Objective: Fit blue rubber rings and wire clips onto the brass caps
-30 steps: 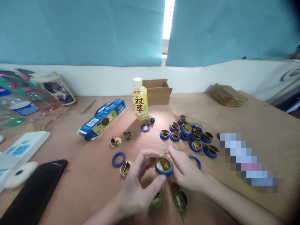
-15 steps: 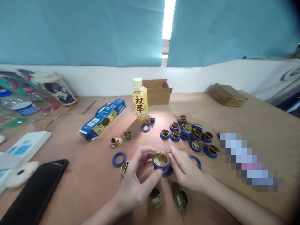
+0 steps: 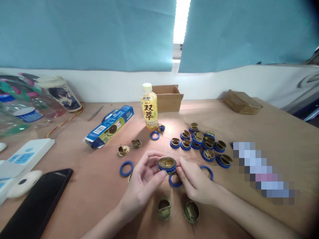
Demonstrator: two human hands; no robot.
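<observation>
Table [image 3: 94, 189] lies beneath my left hand [image 3: 142, 186], clamped on a cap [image 3: 167, 163], and right hand [image 3: 198, 182], pinched at its rim; curtains [image 3: 87, 36] beyond.

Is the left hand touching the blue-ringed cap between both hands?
Touching. In the head view, the left hand pinches the blue-ringed cap, thumb against its near rim.

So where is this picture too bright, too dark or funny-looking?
In the head view, white light glares between the blue cloth sheets; a pale patch shines on the table beside the yellow bottle; in the head view's lower middle, it's shadowy below the left hand and right hand; square blocks hide something at right.
</observation>
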